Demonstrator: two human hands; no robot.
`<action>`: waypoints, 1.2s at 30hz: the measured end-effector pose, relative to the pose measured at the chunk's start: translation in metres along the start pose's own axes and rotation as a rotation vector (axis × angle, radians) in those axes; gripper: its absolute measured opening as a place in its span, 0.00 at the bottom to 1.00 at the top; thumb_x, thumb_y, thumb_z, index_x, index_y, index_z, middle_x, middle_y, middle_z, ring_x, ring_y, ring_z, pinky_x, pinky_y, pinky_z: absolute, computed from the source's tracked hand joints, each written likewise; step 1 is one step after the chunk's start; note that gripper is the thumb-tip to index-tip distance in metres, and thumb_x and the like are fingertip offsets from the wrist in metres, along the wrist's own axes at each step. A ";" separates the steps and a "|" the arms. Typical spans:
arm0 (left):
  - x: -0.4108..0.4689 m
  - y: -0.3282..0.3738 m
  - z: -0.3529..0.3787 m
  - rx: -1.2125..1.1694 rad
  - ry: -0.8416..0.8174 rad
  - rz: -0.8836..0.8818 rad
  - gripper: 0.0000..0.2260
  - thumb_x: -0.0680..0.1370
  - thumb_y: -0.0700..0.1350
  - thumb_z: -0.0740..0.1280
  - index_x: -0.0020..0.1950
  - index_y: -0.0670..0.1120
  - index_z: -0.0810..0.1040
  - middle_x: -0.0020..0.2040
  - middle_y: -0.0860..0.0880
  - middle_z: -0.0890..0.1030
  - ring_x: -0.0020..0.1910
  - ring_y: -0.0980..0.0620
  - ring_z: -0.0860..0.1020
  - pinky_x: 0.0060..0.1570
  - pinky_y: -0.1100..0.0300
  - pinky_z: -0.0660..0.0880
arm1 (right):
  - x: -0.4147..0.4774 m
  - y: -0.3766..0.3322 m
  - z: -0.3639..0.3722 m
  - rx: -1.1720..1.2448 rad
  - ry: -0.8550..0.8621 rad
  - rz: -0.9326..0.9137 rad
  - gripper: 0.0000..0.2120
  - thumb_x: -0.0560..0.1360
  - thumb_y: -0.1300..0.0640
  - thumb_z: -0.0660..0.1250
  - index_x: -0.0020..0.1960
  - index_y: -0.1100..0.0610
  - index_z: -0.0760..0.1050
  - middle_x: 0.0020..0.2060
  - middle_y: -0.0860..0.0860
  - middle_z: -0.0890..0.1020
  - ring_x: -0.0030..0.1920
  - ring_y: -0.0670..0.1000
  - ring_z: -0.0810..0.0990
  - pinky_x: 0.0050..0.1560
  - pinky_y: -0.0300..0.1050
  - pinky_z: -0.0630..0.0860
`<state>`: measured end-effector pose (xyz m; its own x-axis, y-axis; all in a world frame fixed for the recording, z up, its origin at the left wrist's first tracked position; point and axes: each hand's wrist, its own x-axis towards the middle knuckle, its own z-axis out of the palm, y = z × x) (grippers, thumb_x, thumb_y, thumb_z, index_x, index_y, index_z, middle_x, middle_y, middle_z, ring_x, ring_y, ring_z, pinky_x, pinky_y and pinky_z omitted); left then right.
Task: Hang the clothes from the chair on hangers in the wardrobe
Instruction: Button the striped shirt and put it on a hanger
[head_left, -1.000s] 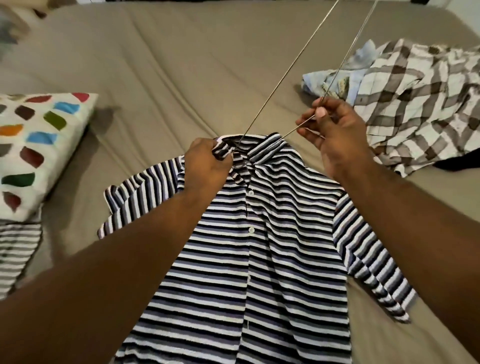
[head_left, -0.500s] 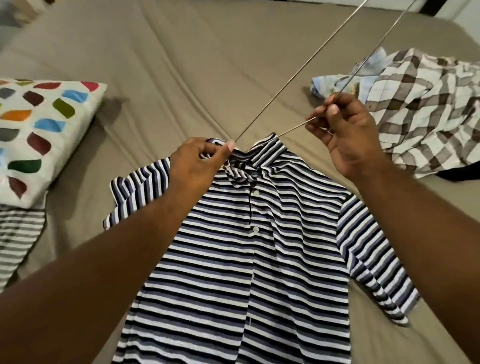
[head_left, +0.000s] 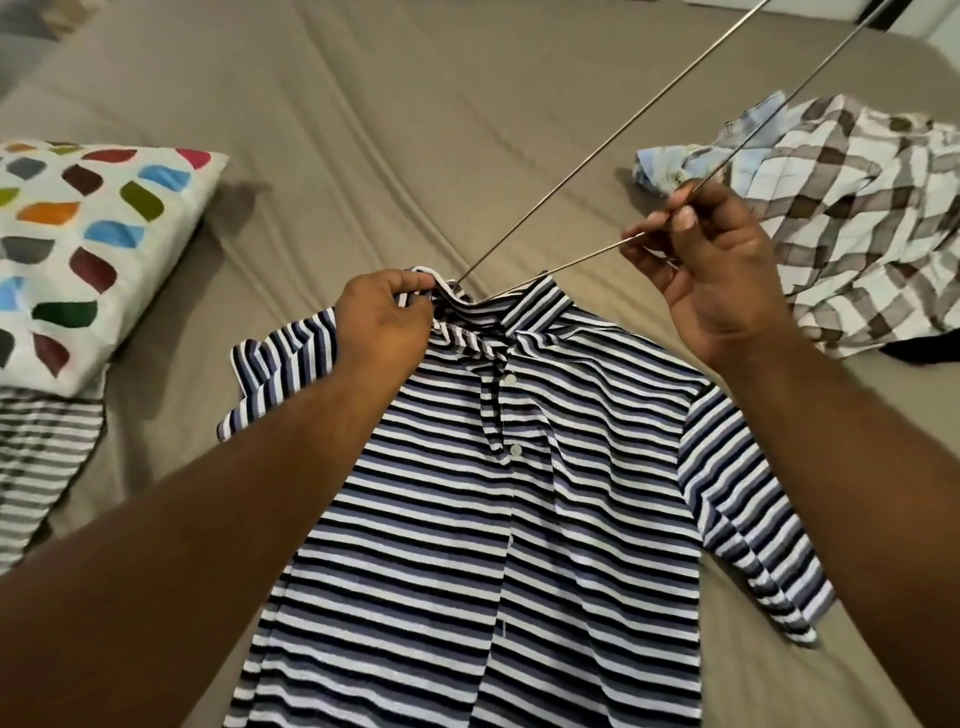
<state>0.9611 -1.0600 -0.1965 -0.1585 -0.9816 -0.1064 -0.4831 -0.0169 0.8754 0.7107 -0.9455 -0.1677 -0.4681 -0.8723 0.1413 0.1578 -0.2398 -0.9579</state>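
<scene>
A taupe-sheeted bed (head_left: 415, 130) fills the view, with a white pillow with coloured patches (head_left: 88, 249) at left and a crumpled brown-and-white plaid shirt (head_left: 857, 218) at right. The navy, grey and white striped polo shirt (head_left: 519, 519) lies flat on the bed, and a thin metal wire hanger (head_left: 597, 157) pokes into its collar. The left hand (head_left: 382, 322) clenches its fingers on the collar; the right hand (head_left: 717, 280) pinches the wire. The left thumb, outstretched half a second ago, now curls in.

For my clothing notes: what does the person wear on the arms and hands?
Nothing visible. The left hand and right hand are bare: no gloves, rings or watch. Both forearms are bare too, with no sleeve in view. The right thumbnail looks unpainted.
</scene>
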 end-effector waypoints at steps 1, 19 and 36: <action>0.000 -0.001 0.000 -0.015 0.004 -0.006 0.12 0.78 0.38 0.65 0.57 0.48 0.85 0.51 0.42 0.86 0.32 0.52 0.78 0.39 0.57 0.79 | -0.001 0.001 0.000 0.005 0.000 -0.001 0.09 0.84 0.64 0.58 0.52 0.55 0.75 0.42 0.49 0.83 0.50 0.53 0.84 0.58 0.53 0.79; -0.015 0.026 -0.024 -0.097 -0.014 0.151 0.21 0.78 0.31 0.61 0.66 0.48 0.81 0.61 0.54 0.83 0.56 0.47 0.83 0.61 0.55 0.79 | 0.008 -0.041 0.022 -1.109 -0.610 0.256 0.12 0.81 0.65 0.64 0.51 0.53 0.84 0.40 0.50 0.86 0.44 0.49 0.86 0.54 0.52 0.83; -0.082 0.076 -0.035 -0.012 -0.250 0.622 0.24 0.76 0.28 0.60 0.63 0.49 0.82 0.64 0.54 0.80 0.66 0.62 0.75 0.72 0.61 0.68 | -0.039 -0.050 0.043 -1.426 -0.403 -0.045 0.06 0.74 0.52 0.75 0.51 0.47 0.84 0.45 0.46 0.87 0.47 0.52 0.84 0.50 0.48 0.80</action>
<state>0.9673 -0.9875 -0.1045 -0.5999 -0.7354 0.3152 -0.2280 0.5347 0.8137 0.7587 -0.9177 -0.1148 -0.1452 -0.9894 0.0063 -0.9276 0.1339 -0.3487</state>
